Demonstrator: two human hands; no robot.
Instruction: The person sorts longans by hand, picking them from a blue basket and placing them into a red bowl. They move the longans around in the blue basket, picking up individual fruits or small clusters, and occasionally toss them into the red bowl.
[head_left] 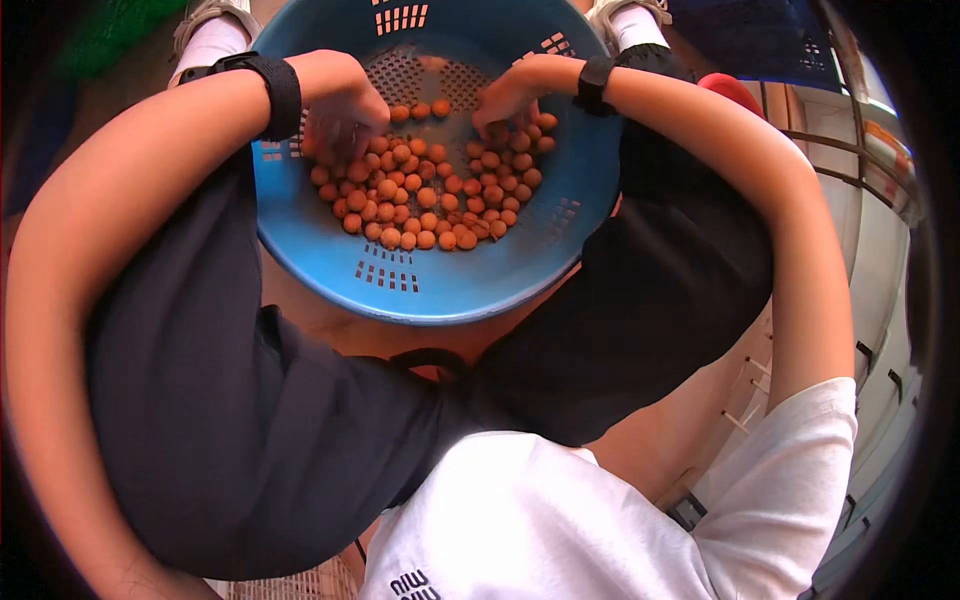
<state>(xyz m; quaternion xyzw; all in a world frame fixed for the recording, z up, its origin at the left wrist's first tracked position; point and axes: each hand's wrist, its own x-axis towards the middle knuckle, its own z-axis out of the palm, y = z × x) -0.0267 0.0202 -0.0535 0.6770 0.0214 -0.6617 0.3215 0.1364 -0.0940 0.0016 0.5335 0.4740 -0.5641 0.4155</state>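
A round blue plastic basket (437, 295) with slotted sides and a perforated bottom stands between my legs. In it lies a pile of small round orange-brown fruits (428, 198) that look like longans. My left hand (345, 112) reaches over the left rim, its bent, slightly blurred fingers spread on the fruits at that side. Opposite it, my right hand (508, 95) is inside the basket at the right, fingers bent down and apart, with the tips beside the fruits. Several fruits sit higher up, in a short row between my hands.
My legs in black trousers (640, 300) flank the basket, with shoes (212, 22) beyond its far rim. A red rounded object (732, 92) shows past my right forearm. Dark blue crates (760, 40) are at the far right, and a pale crate (290, 585) is at the bottom edge.
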